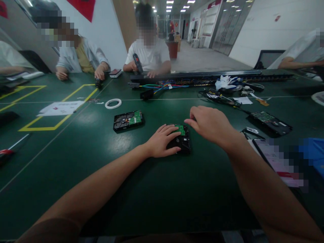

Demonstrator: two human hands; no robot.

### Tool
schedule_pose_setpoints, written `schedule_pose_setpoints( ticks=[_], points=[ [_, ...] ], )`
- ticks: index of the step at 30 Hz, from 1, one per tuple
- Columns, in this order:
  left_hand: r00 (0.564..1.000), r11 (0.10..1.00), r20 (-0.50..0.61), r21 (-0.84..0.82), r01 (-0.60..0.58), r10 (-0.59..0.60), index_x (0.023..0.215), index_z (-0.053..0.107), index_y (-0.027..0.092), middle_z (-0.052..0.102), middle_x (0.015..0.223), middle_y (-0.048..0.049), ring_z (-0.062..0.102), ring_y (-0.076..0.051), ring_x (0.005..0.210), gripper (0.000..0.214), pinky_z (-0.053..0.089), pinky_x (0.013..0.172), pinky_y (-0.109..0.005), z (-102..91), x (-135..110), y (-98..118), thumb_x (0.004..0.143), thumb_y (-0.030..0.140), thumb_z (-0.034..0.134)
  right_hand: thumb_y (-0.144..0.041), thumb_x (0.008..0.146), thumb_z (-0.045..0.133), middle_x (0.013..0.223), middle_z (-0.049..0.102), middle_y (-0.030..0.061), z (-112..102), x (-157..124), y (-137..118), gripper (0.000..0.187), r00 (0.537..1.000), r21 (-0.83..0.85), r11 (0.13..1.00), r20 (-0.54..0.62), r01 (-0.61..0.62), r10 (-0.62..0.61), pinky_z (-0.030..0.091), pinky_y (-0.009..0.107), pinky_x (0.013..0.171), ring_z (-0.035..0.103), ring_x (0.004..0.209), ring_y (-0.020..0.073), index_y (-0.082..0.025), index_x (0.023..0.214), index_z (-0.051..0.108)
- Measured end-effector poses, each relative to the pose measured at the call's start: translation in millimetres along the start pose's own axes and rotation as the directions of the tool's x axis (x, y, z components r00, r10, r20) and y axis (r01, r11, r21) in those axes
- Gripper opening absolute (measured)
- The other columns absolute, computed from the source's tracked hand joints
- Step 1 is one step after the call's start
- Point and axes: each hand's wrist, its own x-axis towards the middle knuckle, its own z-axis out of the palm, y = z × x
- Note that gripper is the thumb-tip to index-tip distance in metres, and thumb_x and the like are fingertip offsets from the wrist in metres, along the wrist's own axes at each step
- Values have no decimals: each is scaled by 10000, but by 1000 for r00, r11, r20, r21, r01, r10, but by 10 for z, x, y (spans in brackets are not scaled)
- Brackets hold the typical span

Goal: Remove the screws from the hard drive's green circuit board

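A hard drive (184, 143) lies on the green table with its green circuit board facing up. My left hand (162, 141) rests flat across its left part, fingers spread, covering much of the board. Just past the drive's upper right corner hovers my right hand (209, 123), its fingers curled in and the thumb pointing left. Whatever may be inside those curled fingers is hidden. To the left sits a second hard drive (128, 120), board side up, touched by neither hand.
Another drive (269, 123) lies at right, near a clipboard (278, 162) and a blue bin (314, 152). Cables (162, 88) and white gloves (226, 82) lie across the back. Tape (113, 103), papers (60, 108) and a screwdriver (12, 150) are left. Co-workers sit opposite, one holding a power screwdriver (138, 63).
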Motion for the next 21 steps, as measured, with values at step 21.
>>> schedule_pose_setpoints(
  ticks=[21],
  points=[
    [1000, 1000, -4, -4, -2, 2, 1632, 566, 237, 520, 1721, -170, 424, -424, 1648, 734, 273, 1377, -706, -7, 1, 0, 1048, 674, 651, -258, 1089, 582, 1177, 803, 191, -78, -40, -9, 208, 1000, 24, 1000, -14, 19, -19, 499, 398, 809, 761, 992, 313, -128, 1148, 733]
  ],
)
